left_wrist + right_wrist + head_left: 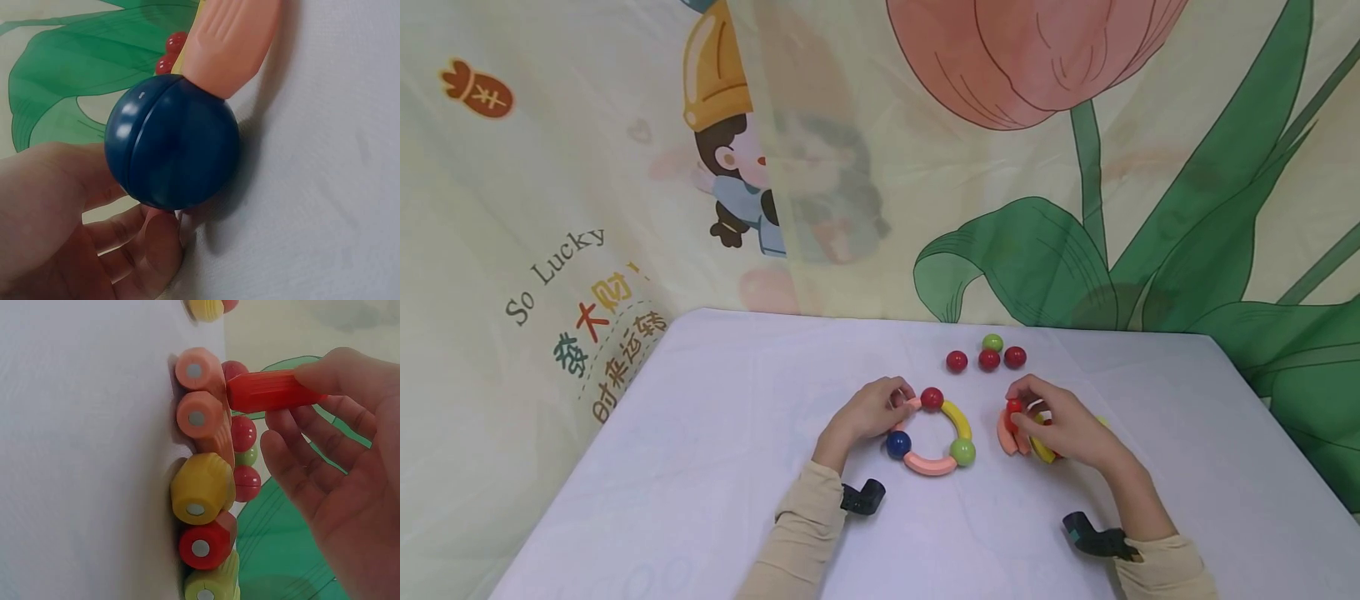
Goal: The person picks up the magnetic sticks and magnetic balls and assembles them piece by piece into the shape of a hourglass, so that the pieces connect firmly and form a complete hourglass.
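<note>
A ring of balls and curved rods lies on the table, with a blue ball [172,144], a dark red ball [932,399], a green ball [962,452], a yellow curved rod [957,419] and a pink curved rod [930,464]. My left hand [871,408] pinches another pink curved rod [913,403] at the ring's upper left; the blue ball hides most of it in the left wrist view. Between thumb and fingers, my right hand [1063,423] holds a red rod [269,389] raised above a row of loose rods.
Under the right hand lie loose pink rods [199,414], a yellow rod [201,487], a red rod and a light green rod [209,586] with grey end discs. Farther back sit several red balls [957,361] and a green ball [992,342]. A printed cloth hangs behind the table.
</note>
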`<state>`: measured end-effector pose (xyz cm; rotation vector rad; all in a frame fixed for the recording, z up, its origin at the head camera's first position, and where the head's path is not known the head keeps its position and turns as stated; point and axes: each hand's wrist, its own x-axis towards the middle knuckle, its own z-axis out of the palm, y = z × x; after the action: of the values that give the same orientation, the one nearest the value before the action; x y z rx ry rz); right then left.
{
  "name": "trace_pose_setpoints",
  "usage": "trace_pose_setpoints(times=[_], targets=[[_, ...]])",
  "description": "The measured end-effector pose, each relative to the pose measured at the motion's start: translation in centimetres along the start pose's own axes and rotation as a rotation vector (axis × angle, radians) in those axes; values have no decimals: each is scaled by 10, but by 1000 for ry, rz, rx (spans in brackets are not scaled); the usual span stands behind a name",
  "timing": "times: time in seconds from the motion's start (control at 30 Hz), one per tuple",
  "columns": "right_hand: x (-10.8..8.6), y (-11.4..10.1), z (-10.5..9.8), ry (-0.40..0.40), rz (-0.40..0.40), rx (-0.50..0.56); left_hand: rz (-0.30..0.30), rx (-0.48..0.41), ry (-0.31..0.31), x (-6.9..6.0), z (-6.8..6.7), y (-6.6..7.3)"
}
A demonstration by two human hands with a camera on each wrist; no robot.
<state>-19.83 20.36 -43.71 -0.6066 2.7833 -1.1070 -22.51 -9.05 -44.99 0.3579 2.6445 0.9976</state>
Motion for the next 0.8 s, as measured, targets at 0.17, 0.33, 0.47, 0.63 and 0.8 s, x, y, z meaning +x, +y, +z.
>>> trace_pose_setpoints(times=[0.17,0.33,0.47,0.63,0.8], targets=[[1,-3,2,-1,-21,1,-7,1,1,0,1,0],[2,-8,6,-31,4,17,-6,3,2,0,1,0],[3,-13,8,-48,21,26,-5,0,0,0,0,0],[3,-18,12,-74,6,61,-6,-5,-2,0,0,0],[3,-22,14,-97,-24,85,-11,-5,-5,0,0,0]])
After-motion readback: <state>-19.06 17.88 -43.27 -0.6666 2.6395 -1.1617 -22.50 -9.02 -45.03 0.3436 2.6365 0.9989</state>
